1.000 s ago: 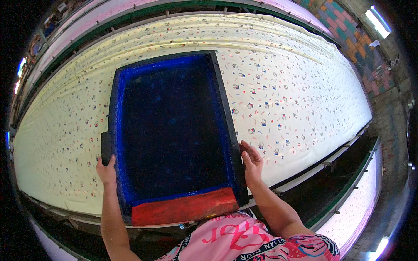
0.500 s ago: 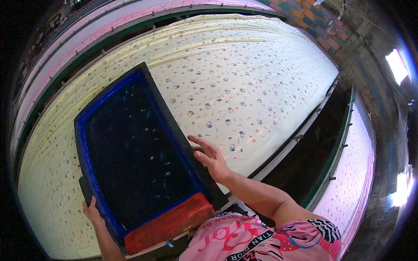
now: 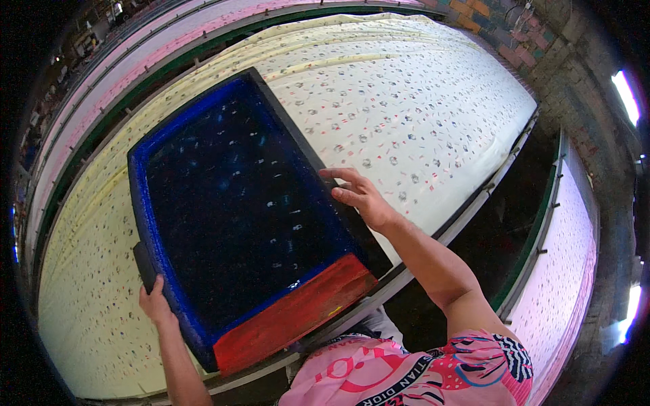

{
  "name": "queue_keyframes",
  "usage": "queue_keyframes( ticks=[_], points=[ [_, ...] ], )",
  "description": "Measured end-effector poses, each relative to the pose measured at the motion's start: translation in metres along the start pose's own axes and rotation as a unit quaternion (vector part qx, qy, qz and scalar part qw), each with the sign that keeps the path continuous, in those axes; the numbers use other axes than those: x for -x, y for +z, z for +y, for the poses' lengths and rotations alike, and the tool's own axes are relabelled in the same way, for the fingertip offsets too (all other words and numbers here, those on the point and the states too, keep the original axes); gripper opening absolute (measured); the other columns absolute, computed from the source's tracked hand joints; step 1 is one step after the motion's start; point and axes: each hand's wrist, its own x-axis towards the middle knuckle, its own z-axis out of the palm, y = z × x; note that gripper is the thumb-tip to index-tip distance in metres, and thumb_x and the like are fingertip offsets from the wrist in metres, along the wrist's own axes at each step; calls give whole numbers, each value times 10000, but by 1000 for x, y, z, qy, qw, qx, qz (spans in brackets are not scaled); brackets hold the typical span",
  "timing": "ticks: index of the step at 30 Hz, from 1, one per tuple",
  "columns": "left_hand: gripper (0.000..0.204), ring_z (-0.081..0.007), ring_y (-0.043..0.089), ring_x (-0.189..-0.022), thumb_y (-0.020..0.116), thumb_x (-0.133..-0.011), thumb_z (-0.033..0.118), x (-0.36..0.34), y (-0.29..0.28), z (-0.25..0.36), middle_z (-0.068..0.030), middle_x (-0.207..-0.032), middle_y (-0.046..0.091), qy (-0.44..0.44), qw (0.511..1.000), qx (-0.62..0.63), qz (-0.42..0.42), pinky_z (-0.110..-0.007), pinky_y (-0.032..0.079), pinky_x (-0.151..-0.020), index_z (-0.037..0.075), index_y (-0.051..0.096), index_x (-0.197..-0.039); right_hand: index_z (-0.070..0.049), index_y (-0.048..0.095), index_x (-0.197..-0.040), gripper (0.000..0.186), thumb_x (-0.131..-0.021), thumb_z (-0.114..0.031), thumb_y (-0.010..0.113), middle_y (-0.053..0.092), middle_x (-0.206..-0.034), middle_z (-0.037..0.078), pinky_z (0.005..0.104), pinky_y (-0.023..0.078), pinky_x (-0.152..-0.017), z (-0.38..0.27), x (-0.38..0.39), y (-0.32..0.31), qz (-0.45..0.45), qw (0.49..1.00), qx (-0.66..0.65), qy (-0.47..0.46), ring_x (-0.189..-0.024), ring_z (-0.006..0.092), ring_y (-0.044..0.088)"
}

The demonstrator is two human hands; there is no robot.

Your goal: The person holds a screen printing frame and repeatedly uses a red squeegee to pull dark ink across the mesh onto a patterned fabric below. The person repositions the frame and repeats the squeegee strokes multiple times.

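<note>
Yellowish-white cloth (image 3: 399,115) with small coloured prints begins at the left side and spreads over the long counter (image 3: 455,230), with some folds along its far edge. On this cloth, near the screen's left edge, I see a black block (image 3: 144,266). My left hand (image 3: 157,304) is closed around the near end of this block, the thumb on top; the other fingers are mostly hidden. Next is the screen (image 3: 230,210), which lies slanted over the cloth at the near side of the counter. Its middle is very dark, its border is bright blue, and a red strip (image 3: 291,314) crosses its near end, close before my pink shirt (image 3: 393,372). At its right edge is my right hand (image 3: 359,196), thumb and first finger apart; whether it grips, I cannot tell. Farther right come a dark gap (image 3: 504,216) and a second cloth (image 3: 562,250), pinkish-white.
</note>
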Motion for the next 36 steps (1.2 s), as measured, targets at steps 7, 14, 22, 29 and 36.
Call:
queue_keyframes(
  ticks=[7, 14, 22, 29, 36],
  points=[
    [380, -282, 744, -1040, 832, -1005, 62, 131, 166, 34, -169, -1254, 779, 13, 1000, 13, -3, -395, 602, -948, -89, 697, -1327, -122, 683, -1551, 568, -1048, -370, 770, 572, -1547, 165, 426, 430, -1224, 30, 10, -173, 96, 994, 8, 48, -1419, 257, 566],
    [352, -258, 739, -1034, 850, -1003, 65, 216, 266, 50, -157, -1200, 786, 23, 999, 31, 2, -393, 586, -945, -73, 707, -1293, -52, 671, -1536, 531, -1056, -271, 735, 754, -1329, 158, 396, 524, -1107, 34, 24, -286, 111, 984, -112, 79, -1231, 238, 701],
    [478, -275, 740, -1072, 851, -1020, 125, 243, 313, 52, -204, -1279, 766, 26, 999, 14, 15, -423, 595, -993, -102, 641, -1385, 4, 649, -1547, 619, -1040, -345, 719, 659, -1522, 141, 411, 380, -1263, 48, 24, -351, 107, 987, -112, 48, -1446, 252, 568],
    [514, -271, 744, -1058, 851, -1018, 132, 249, 328, 54, -210, -1287, 771, 37, 999, 15, 3, -399, 602, -975, -112, 631, -1414, -20, 651, -1549, 613, -1043, -353, 748, 674, -1502, 156, 418, 414, -1239, 60, 24, -378, 98, 984, -144, 43, -1459, 254, 566],
    [447, -280, 745, -1027, 841, -1020, 137, 247, 332, 47, -187, -1209, 794, 37, 998, -49, -9, -414, 590, -957, -116, 679, -1351, -132, 669, -1542, 605, -973, -228, 850, 561, -1629, 217, 516, 437, -1280, 50, 39, -354, 71, 955, 285, -48, -1560, 386, 508]
  ],
)
